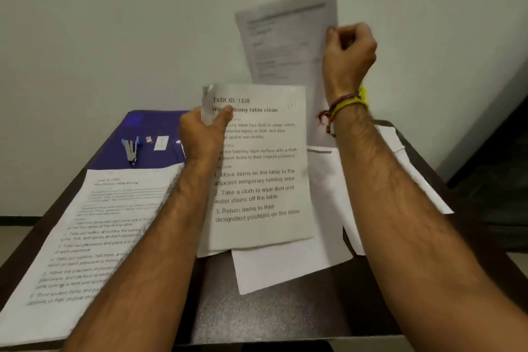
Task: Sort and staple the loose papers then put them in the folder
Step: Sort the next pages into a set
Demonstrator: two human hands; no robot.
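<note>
My left hand grips the upper left corner of a printed sheet headed "TASK ID: 1228", held upright above the table. High against the wall, my right hand pinches the right edge of another printed sheet, which is blurred. On the far left part of the table lies a blue folder, and a stapler rests on it. A printed sheet lies flat at the left, partly under my left forearm. Blank white sheets lie loose under the held pages.
A small white card and a tiny red-and-white item lie on the folder next to the stapler. More white sheets spread toward the table's right edge. The dark table stands against a pale wall, with floor on both sides.
</note>
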